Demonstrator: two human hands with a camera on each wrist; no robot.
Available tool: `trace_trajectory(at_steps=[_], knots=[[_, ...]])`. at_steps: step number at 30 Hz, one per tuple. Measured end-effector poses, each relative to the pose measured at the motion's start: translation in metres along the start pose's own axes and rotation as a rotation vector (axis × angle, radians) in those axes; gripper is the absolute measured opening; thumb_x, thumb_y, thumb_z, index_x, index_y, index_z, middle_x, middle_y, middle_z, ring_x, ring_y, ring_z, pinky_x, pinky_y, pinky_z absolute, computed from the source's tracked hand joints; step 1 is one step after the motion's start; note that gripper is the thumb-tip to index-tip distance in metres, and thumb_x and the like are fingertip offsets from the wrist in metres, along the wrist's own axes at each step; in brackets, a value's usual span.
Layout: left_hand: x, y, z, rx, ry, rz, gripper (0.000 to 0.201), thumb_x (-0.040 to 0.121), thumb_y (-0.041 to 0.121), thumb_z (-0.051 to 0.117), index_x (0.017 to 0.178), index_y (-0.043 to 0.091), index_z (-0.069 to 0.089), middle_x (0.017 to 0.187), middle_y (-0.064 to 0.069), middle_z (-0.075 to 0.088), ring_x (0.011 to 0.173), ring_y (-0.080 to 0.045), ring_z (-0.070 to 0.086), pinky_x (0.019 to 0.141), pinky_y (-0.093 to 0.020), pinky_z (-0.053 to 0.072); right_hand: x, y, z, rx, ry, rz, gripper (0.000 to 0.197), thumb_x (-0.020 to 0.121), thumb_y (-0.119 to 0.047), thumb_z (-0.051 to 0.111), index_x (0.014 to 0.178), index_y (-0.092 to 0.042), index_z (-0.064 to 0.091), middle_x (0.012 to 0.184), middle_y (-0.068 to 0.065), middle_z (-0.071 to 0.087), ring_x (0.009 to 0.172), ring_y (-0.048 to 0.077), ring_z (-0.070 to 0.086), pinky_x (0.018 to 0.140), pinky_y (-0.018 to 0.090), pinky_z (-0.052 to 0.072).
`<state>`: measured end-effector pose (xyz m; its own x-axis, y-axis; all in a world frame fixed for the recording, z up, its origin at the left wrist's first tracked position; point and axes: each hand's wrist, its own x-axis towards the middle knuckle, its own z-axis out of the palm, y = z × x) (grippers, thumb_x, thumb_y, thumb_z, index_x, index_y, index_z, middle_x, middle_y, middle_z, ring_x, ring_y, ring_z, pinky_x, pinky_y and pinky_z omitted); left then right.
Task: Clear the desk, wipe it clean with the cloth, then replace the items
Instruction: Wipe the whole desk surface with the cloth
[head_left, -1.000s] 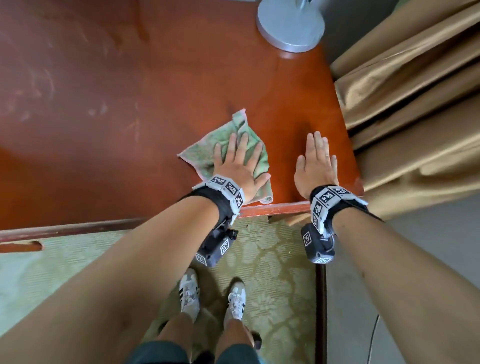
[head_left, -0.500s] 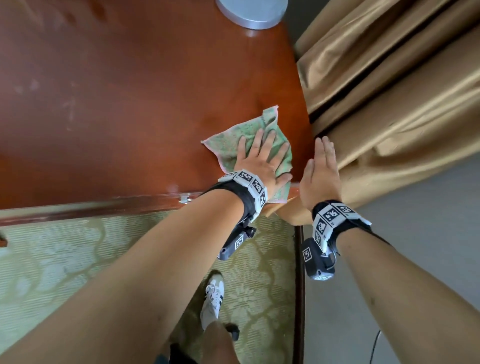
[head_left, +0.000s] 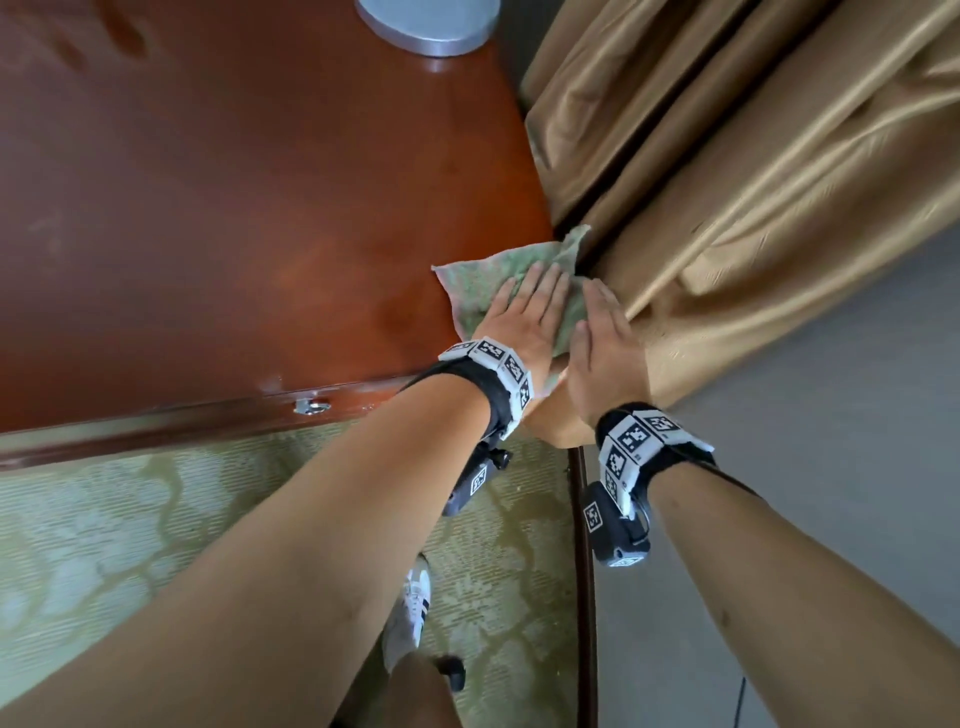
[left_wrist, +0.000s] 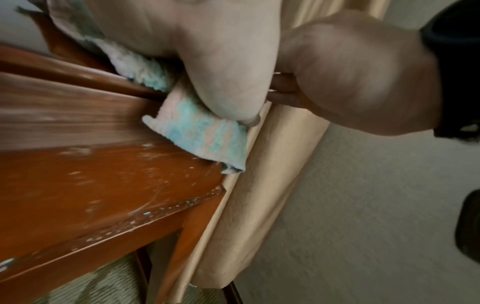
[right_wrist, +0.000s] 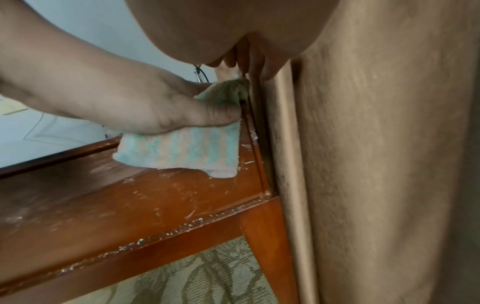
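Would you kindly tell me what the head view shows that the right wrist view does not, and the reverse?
Only the head view shows the round grey base at the desk's far edge, both wristbands and a shoe. Only the right wrist view shows the desk leg and the chipped front edge. Both show the left hand flat on the cloth at the desk's right corner, the right hand against the curtain, and the patterned carpet.

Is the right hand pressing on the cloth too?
No, only the left hand lies flat on the cloth; the right hand presses against the curtain beside the desk.
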<state>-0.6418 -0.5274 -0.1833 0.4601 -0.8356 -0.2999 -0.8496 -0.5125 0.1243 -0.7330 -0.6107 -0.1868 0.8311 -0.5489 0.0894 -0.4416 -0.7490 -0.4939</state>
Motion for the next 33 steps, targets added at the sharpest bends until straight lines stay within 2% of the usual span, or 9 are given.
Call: trace_trajectory(at_steps=[2,5,7,11,17,25,33], knots=[[-0.010,-0.016,0.001,-0.017,0.002,-0.060,0.086,0.092,0.056,0.024,0.150,0.005,-0.013,0.158,-0.009,-0.017,0.145,-0.024,-0.018,0.119,-0.042,-0.006,0.006,-0.015,0.008,-0.013,-0.035,-0.014,0.049,0.102,-0.018,0.031,0.150,-0.010,0.031,0.157,0.005,0.028,0.142,0.014,0.030,0.103,0.003,0.010],[-0.024,-0.044,0.003,-0.018,-0.006,-0.086,0.082,0.093,0.054,0.022,0.150,0.007,-0.014,0.158,-0.008,-0.020,0.145,-0.023,-0.019,0.119,-0.041,-0.006,0.015,-0.043,0.024,0.012,-0.059,-0.113,0.053,0.099,-0.021,0.028,0.147,-0.003,0.035,0.155,0.012,0.032,0.142,0.020,0.031,0.115,0.019,0.018],[-0.034,-0.063,0.006,-0.015,-0.007,-0.120,0.081,0.095,0.054,0.021,0.150,0.008,-0.015,0.158,-0.008,-0.020,0.145,-0.023,-0.019,0.119,-0.041,-0.007,0.022,-0.058,0.037,0.007,-0.086,-0.155,0.054,0.097,-0.022,0.027,0.146,-0.002,0.037,0.154,0.014,0.034,0.143,0.023,0.031,0.118,0.030,0.022],[-0.059,-0.095,0.012,-0.070,-0.003,-0.224,0.089,0.091,0.065,0.020,0.150,0.008,-0.015,0.158,-0.007,-0.019,0.145,-0.022,-0.019,0.119,-0.041,-0.008,0.028,-0.087,0.057,-0.073,-0.148,-0.161,0.052,0.101,-0.022,0.028,0.150,-0.006,0.029,0.158,0.010,0.025,0.147,0.022,0.020,0.120,0.037,0.019],[-0.109,-0.141,0.025,-0.113,0.056,-0.356,0.097,0.084,0.076,0.011,0.151,0.010,-0.014,0.158,-0.004,-0.019,0.146,-0.019,-0.018,0.120,-0.042,-0.005,0.030,-0.134,0.077,-0.195,-0.292,-0.137,0.055,0.103,-0.031,0.023,0.156,-0.018,0.012,0.163,-0.004,0.004,0.149,0.012,-0.001,0.121,0.038,0.004],[-0.168,-0.196,0.037,-0.158,0.106,-0.493,0.100,0.080,0.078,0.012,0.151,0.013,-0.013,0.159,-0.003,-0.017,0.146,-0.019,-0.015,0.120,-0.041,-0.005,0.018,-0.163,0.105,-0.327,-0.434,-0.202,0.058,0.103,-0.043,0.012,0.155,-0.024,-0.005,0.162,-0.008,-0.014,0.148,0.010,-0.014,0.120,0.044,-0.006],[-0.215,-0.256,0.041,-0.258,0.115,-0.713,0.099,0.081,0.078,0.019,0.151,0.015,-0.011,0.159,0.001,-0.016,0.146,-0.018,-0.015,0.119,-0.040,-0.005,0.013,-0.156,0.110,-0.405,-0.423,-0.230,0.059,0.102,-0.047,0.007,0.155,-0.025,-0.008,0.161,-0.008,-0.016,0.148,0.011,-0.015,0.120,0.043,-0.007]])
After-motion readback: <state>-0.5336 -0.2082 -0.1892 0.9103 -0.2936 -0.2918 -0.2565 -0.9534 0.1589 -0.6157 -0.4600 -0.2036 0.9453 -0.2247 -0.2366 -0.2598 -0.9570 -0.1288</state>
